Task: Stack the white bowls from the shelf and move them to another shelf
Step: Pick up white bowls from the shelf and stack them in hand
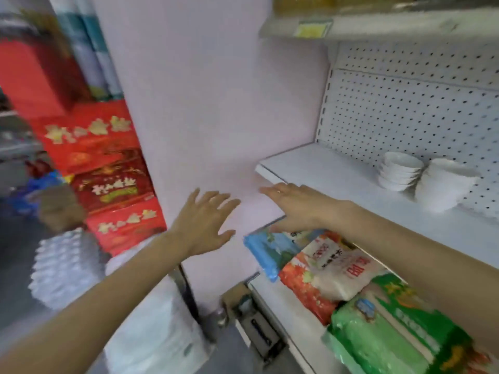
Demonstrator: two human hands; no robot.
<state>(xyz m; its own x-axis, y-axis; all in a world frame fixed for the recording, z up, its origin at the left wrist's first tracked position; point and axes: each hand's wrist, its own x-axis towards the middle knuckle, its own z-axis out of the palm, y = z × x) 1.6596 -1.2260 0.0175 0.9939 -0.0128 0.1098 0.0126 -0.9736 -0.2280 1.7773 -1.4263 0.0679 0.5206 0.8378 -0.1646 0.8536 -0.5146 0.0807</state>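
Note:
Two stacks of white bowls stand on a white shelf (318, 168) at the right, against a pegboard back. The smaller stack (399, 171) is on the left and the larger stack (445, 187) on the right. My left hand (205, 222) hovers in front of the pale wall, fingers spread, holding nothing. My right hand (299, 206) is flat and open near the shelf's front left edge, well left of the bowls and apart from them.
Below the bowl shelf lie bagged goods: a blue pack (267, 249), a red and white bag (329, 271) and a green bag (391, 330). An upper shelf (378, 22) runs overhead. Red gift boxes (108, 168) and wrapped bottles (62, 265) stand at the left.

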